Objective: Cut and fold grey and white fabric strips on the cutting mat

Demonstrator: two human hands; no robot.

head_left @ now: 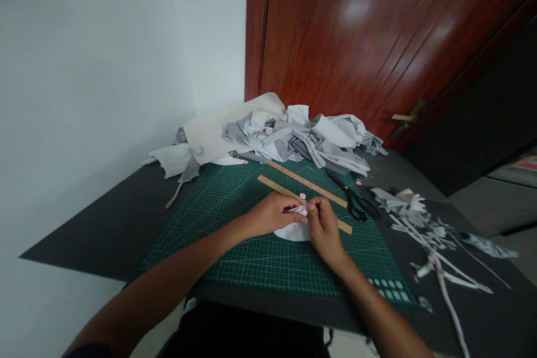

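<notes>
A pale, rounded piece of fabric (292, 231) lies partly on the green cutting mat (235, 260), its upper edge gathered up in folds. My left hand (277, 213) is closed on those folds from the left, thumb on the near side. From the right, my right hand (324, 224) pinches the same fabric, with its fingertips close to the left hand's. Whether a pin or needle is between the fingertips is too small to see. Just beyond the hands sits a small pink piece (302, 196). One wooden ruler (272, 184) passes beneath the hands.
A second wooden ruler (310, 183) lies farther back, beside black-handled scissors (356, 204). Heaped grey and white fabric (293, 137) lines the back by the door (335, 39). Fabric strips and scraps (436, 251) lie at the right. A wall (104, 67) borders the left side.
</notes>
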